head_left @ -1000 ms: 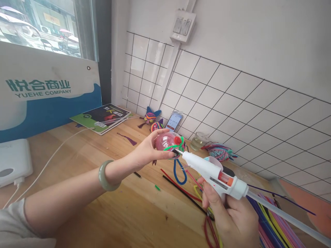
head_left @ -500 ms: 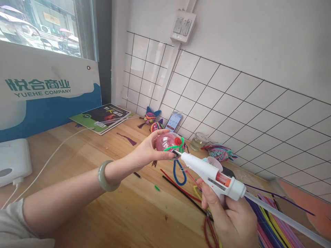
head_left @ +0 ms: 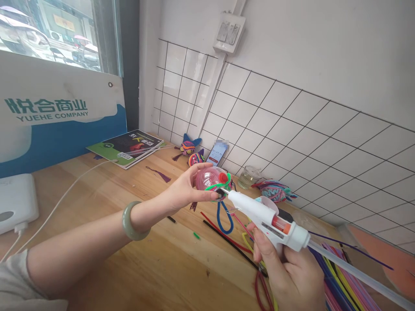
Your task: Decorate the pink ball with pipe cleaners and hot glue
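Observation:
My left hand [head_left: 189,185], with a green bangle [head_left: 133,221] on the wrist, grips a clear, pinkish round ball [head_left: 207,177] decorated with green and red fuzzy pieces. A blue pipe-cleaner loop [head_left: 225,220] hangs below the ball. My right hand [head_left: 287,268] is wrapped round the handle of a white glue gun [head_left: 256,209]; a long clear glue stick [head_left: 359,268] sticks out of its back. The gun's metal tip is at the ball's right side, close to my left thumb. Whether it touches the ball is hard to tell.
Pipe cleaners [head_left: 337,276] and red-handled scissors [head_left: 263,289] lie at the right. Behind are a phone [head_left: 217,153], a glass jar [head_left: 249,176] and yarn-covered ornaments [head_left: 188,147]. A booklet [head_left: 126,147] and white power bank [head_left: 17,203] are at the left.
The glue gun's tip has shifted very slightly relative to the ball. Both hands keep their holds.

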### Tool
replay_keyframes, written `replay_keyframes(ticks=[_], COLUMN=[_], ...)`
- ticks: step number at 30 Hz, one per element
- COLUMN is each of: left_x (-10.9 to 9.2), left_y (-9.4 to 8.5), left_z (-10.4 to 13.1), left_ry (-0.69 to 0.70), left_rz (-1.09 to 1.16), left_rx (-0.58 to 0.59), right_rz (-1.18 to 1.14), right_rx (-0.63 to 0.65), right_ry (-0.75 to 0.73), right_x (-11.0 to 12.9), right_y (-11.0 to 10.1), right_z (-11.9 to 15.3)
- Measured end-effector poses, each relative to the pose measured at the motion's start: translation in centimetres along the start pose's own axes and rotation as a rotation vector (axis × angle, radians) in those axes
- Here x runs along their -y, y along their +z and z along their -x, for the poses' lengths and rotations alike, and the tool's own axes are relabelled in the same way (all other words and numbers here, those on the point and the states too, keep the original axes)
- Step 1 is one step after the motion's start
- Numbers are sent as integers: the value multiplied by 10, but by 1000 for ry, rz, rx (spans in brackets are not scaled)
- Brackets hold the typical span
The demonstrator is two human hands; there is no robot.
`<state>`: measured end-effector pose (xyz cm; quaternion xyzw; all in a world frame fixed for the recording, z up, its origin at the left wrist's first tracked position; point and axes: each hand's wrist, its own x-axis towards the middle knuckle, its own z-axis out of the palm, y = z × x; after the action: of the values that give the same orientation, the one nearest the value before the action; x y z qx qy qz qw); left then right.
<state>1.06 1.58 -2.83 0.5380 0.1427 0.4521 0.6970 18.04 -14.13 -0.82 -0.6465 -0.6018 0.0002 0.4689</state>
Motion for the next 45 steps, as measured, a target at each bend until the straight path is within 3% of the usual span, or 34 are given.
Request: replay_keyframes(ticks=[45], left_x=[2], left_y=[0], left_z=[2], left_ry=[-11], left_rz=[-6], left_rx=[-12], right_rz=[15], right_rx=[2], right_ry=[16], right_x=[7], right_y=[0], right_z=[-1])
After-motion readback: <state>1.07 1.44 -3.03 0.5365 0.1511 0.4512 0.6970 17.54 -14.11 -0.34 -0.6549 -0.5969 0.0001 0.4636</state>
